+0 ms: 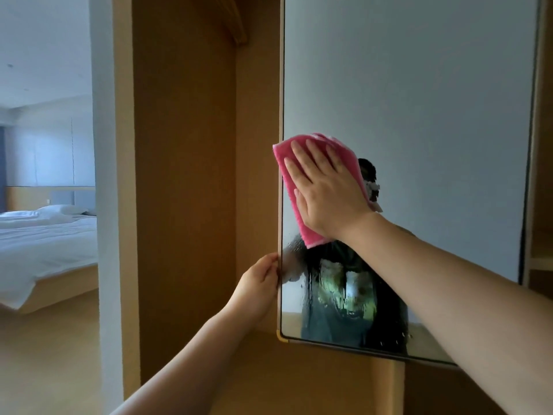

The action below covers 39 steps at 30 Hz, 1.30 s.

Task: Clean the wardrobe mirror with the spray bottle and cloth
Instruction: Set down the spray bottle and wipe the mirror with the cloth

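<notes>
Right hand (324,187) presses pink cloth (291,202) flat against mirror (419,100)

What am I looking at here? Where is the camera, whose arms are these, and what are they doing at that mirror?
There is no machine: a person wears one camera on the head, so you see their own two arms reaching forward. The right hand lies flat on a pink cloth, pressing it against the mirror. The left hand grips the mirror's left edge, probably to steady it. Drops and runs of liquid show on the glass below the cloth, a part not yet wiped. The mirror hangs on a wooden wardrobe. A bed shows in the room to the left. No spray bottle is in view.
</notes>
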Each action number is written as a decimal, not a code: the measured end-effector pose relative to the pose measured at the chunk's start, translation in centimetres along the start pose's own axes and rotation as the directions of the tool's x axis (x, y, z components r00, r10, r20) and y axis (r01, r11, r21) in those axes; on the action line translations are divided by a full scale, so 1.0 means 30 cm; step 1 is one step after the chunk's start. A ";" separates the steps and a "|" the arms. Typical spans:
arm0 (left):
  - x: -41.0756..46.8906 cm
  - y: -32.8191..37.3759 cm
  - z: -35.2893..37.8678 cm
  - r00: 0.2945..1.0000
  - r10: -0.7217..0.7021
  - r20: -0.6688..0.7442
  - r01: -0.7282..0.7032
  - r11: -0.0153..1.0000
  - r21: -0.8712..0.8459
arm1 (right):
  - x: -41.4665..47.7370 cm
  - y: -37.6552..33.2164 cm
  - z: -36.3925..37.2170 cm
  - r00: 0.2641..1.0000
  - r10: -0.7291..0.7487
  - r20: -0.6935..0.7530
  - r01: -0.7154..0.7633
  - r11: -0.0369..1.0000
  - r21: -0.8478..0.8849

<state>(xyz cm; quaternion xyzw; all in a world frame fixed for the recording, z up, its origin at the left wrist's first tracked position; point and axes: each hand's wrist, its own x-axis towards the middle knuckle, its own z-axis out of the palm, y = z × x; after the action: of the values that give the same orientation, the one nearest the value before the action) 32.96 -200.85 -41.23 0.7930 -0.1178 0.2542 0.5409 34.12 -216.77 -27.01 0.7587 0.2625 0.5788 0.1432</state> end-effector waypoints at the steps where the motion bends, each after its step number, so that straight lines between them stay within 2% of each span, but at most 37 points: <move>1: -0.005 -0.005 -0.002 1.000 -0.005 0.014 0.005 1.000 -0.016 | 0.002 0.003 0.001 1.000 0.000 0.005 0.000 1.000 -0.010; 7: -0.028 -0.008 -0.003 0.999 0.022 0.035 -0.022 1.000 -0.012 | -0.013 -0.015 0.028 1.000 0.029 -0.008 -0.029 0.999 -0.030; 13: -0.030 -0.018 -0.008 0.995 0.025 0.093 -0.017 0.996 -0.089 | -0.083 -0.095 0.077 0.995 0.094 -0.040 -0.093 0.995 0.022; 17: -0.046 0.004 -0.016 0.993 0.046 0.111 -0.041 0.998 -0.055 | -0.162 -0.171 0.125 0.990 0.123 -0.065 -0.119 0.992 0.051; 21: -0.063 0.024 -0.026 0.989 0.061 0.131 -0.051 0.995 -0.084 | -0.265 -0.252 0.170 0.992 0.125 -0.032 -0.121 0.989 0.087; 30: -0.081 0.039 -0.027 0.985 0.050 0.166 0.002 0.955 -0.298 | -0.451 -0.342 0.198 0.995 0.097 0.018 -0.098 0.991 0.090; 35: -0.084 0.049 -0.028 0.987 0.034 0.156 0.008 0.965 -0.262 | -0.458 -0.316 0.182 0.998 0.052 0.037 -0.055 0.995 0.088; 39: -0.082 0.051 -0.028 0.994 0.019 0.108 -0.003 0.990 -0.140 | -0.450 -0.268 0.161 0.999 -0.024 0.041 0.021 0.997 0.072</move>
<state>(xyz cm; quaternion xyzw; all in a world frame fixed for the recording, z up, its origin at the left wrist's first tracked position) 29.94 -200.89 -41.08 0.7653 -0.1691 0.2045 0.5864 34.25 -217.37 -43.44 0.7723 0.2884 0.5514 0.1278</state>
